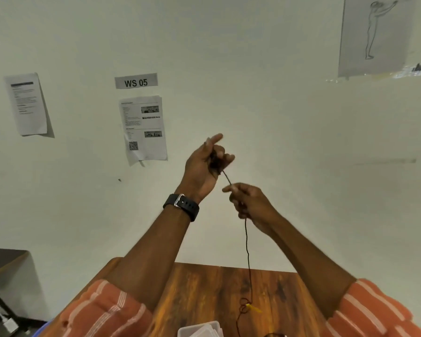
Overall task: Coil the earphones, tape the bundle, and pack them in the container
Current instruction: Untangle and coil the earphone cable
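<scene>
1. Head view, nearest the camera: striped orange sleeves point(107, 310) at 7 and 5 o'clock. Between them, at 6 o'clock, the rim of a clear plastic container point(199, 329) on the wooden tabletop point(204, 288).
2. Earphones point(248, 251): thin dark cable. Part is bunched in the left hand point(204, 164), raised mid-frame. A short taut run crosses to the right hand point(250, 203), just beside it at 4 o'clock. The rest hangs straight down to the tabletop, ending in a loose tangle near a small yellow piece point(252, 307); I cannot tell what that piece is.
3. Left hand: fingers curled round the dark coil, index finger sticking up free. Black watch point(182, 205) on that wrist.
4. Right hand: thumb and fingertips pinched on the cable, the other fingers loosely closed round it below.
5. Handling, as judgement: light, limp, springy cord; loops will likely slip loose unless kept pinched. Best held at the coil's crossing point, with the free run fed under light tension. Thin wire and earbud joints look fragile, so no hard pulling.
6. Stage, as judgement: coiling under way, much cable unwound; taping and packing not yet done. No tape in view.
7. Writing: wall sign point(136, 81) at 10 o'clock reads "WS 05". Printed sheet point(144, 127) below it carries a QR code; text too small to read. Another sheet point(26, 104) further left, unreadable. Figure drawing point(374, 35) at 1 o'clock.
</scene>
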A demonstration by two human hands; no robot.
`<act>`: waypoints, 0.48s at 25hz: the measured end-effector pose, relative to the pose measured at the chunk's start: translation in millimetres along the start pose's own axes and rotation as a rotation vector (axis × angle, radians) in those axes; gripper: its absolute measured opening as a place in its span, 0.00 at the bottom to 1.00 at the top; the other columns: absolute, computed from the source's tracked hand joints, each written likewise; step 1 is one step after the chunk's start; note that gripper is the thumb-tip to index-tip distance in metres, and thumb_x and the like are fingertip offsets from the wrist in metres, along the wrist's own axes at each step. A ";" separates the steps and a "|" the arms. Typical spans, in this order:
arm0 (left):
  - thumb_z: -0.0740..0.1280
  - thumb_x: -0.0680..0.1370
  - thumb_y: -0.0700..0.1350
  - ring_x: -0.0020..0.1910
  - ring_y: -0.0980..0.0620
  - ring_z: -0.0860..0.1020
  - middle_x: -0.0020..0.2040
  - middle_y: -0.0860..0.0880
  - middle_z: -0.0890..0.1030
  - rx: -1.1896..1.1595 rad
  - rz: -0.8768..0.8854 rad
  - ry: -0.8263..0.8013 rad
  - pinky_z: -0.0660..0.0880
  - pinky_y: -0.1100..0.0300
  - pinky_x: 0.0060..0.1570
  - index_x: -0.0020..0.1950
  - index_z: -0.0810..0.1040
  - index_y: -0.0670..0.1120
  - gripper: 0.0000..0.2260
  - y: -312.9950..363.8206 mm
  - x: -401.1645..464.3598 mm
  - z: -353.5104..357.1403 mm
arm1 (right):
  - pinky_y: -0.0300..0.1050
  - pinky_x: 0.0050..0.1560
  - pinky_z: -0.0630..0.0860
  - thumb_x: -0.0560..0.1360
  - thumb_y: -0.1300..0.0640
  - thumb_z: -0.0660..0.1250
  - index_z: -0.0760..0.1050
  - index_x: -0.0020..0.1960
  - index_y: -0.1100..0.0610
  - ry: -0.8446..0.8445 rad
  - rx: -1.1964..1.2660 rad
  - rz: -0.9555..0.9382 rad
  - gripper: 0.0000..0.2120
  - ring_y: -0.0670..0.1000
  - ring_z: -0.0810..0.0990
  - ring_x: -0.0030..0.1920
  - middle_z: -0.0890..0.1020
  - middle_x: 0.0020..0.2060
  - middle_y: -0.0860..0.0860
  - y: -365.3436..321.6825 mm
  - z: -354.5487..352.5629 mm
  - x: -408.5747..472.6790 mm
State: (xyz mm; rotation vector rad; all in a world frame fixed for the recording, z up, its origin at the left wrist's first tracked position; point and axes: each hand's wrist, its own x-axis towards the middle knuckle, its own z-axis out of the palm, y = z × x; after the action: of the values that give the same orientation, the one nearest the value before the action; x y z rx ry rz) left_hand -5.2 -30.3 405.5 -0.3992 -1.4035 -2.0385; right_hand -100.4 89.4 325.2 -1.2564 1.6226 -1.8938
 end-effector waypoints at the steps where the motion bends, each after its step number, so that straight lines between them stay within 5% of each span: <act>1: 0.54 0.86 0.45 0.39 0.50 0.84 0.34 0.51 0.82 0.088 0.044 0.078 0.78 0.56 0.55 0.75 0.62 0.36 0.20 5.1 11.9 -6.6 | 0.40 0.28 0.60 0.81 0.53 0.61 0.81 0.51 0.56 -0.035 -0.017 0.012 0.11 0.46 0.62 0.27 0.69 0.30 0.49 8.9 2.9 -12.0; 4: 0.53 0.86 0.45 0.56 0.53 0.83 0.40 0.52 0.87 0.737 0.015 0.122 0.71 0.66 0.53 0.79 0.55 0.42 0.22 14.5 30.7 -32.6 | 0.42 0.28 0.59 0.82 0.56 0.60 0.81 0.51 0.59 -0.075 -0.082 -0.015 0.12 0.46 0.60 0.27 0.66 0.27 0.46 6.3 -1.6 -38.1; 6: 0.53 0.86 0.45 0.45 0.55 0.83 0.35 0.51 0.85 0.998 -0.132 -0.067 0.71 0.67 0.47 0.79 0.55 0.42 0.22 5.9 22.1 -51.7 | 0.42 0.28 0.53 0.82 0.58 0.60 0.80 0.46 0.58 -0.019 -0.067 -0.077 0.12 0.46 0.57 0.26 0.64 0.25 0.45 -15.9 -15.4 -37.5; 8: 0.52 0.86 0.47 0.26 0.52 0.74 0.27 0.48 0.75 0.859 -0.320 -0.224 0.72 0.59 0.45 0.77 0.62 0.41 0.20 -12.4 -3.6 -57.8 | 0.39 0.27 0.51 0.82 0.58 0.60 0.78 0.43 0.57 0.054 -0.043 -0.137 0.12 0.45 0.56 0.25 0.62 0.24 0.45 -43.5 -30.4 -23.7; 12: 0.49 0.86 0.48 0.20 0.55 0.56 0.22 0.52 0.62 0.159 -0.453 -0.394 0.70 0.61 0.31 0.68 0.74 0.36 0.23 -34.8 -51.6 -24.2 | 0.39 0.26 0.54 0.81 0.53 0.61 0.77 0.44 0.59 0.098 -0.145 -0.163 0.12 0.46 0.57 0.26 0.63 0.26 0.47 -61.4 -41.8 18.7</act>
State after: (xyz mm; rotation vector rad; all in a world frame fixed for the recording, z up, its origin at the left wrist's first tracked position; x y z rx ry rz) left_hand 14.0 -27.6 341.6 -0.4645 -2.0333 -2.2587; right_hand -126.8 118.7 390.9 -1.4132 1.7843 -1.9925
